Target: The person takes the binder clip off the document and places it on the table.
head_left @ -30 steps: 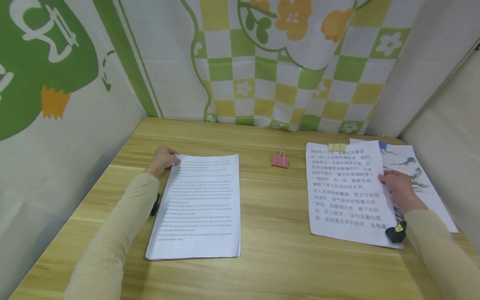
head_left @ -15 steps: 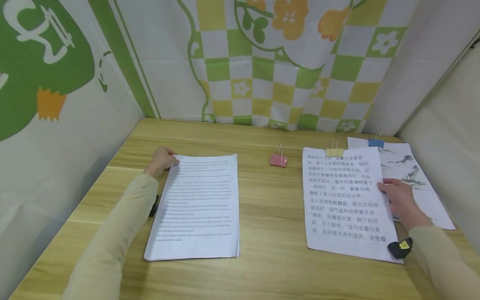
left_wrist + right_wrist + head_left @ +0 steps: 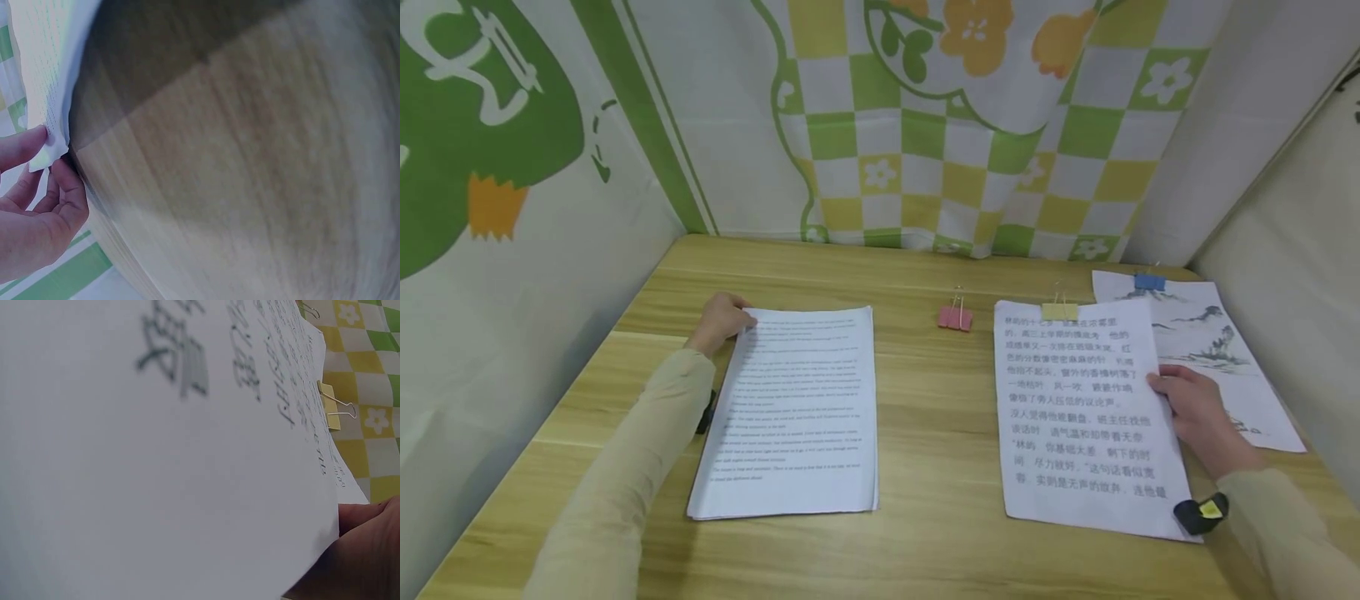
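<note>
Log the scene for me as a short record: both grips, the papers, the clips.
left grip: pinches the upper left corner of the white paper stack with small print
right grip: holds the right edge of the white sheets with large Chinese print
yellow metal binder clip: on the Chinese sheets' top edge
blue metal binder clip: at the top edge of the white paper with ink landscape
pink metal binder clip: on the wooden table, between the two printed stacks, clipping nothing
overlap: Chinese sheets partly cover the landscape

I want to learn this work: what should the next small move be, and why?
Perhaps the right hand should release the yellow-clipped papers, freeing itself for the loose pink clip: the stack pinched by the left hand shows no clip.
</note>
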`<state>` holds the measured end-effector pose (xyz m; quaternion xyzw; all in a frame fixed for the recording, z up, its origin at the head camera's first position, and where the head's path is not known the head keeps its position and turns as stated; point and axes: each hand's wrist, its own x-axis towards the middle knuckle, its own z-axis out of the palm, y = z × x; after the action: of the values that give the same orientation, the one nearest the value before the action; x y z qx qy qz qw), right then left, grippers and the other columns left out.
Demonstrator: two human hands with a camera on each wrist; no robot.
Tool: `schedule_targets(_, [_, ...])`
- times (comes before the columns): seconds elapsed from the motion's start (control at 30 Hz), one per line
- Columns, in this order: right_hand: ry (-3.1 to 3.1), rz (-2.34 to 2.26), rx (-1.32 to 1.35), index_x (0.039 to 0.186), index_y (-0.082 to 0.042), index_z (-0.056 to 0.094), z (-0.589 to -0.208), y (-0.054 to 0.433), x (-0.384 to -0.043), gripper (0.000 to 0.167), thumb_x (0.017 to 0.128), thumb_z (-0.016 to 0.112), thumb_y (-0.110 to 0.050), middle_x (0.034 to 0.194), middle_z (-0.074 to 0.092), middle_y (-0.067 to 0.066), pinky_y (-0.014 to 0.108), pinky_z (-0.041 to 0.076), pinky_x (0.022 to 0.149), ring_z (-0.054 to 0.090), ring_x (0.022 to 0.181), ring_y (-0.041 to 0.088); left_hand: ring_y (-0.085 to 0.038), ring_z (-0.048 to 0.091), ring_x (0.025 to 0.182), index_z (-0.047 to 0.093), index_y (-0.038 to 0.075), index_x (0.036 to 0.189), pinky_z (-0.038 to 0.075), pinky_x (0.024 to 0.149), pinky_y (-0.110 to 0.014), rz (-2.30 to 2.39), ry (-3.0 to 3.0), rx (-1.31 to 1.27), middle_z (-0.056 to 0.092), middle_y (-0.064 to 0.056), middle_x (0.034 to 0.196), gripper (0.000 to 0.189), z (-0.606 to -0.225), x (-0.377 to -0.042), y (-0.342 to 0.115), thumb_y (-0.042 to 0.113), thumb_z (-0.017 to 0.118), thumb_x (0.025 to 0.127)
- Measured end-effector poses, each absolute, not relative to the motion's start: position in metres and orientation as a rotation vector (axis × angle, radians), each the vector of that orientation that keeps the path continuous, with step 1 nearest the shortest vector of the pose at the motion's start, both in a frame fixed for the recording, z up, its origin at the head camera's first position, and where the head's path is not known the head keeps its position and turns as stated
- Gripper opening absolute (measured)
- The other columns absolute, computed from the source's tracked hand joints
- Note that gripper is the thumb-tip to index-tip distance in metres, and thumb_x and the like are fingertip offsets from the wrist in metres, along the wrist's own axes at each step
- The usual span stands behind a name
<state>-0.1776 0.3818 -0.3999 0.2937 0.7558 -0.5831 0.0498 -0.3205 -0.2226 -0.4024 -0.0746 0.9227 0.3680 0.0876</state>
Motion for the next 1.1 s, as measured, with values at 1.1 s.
schedule_targets(1.1, [2.202,-1.922,0.899,0.109,-0.018,0.050,-0.405,0.340,-0.145,0.013,0.096,0.053,-0.016,0.076,0.058,-0.019,0.021,0.051,0.065,0.060,0.073,0.000,-0.037,0.048,0.118,0.056,-0.005,0.121,0.041,0.102,-0.048,1.194,2.838,0.062,0.054,-0.025,0.128,0.036,-0.380,-0.319,-0.158,0.013,0.058,0.090])
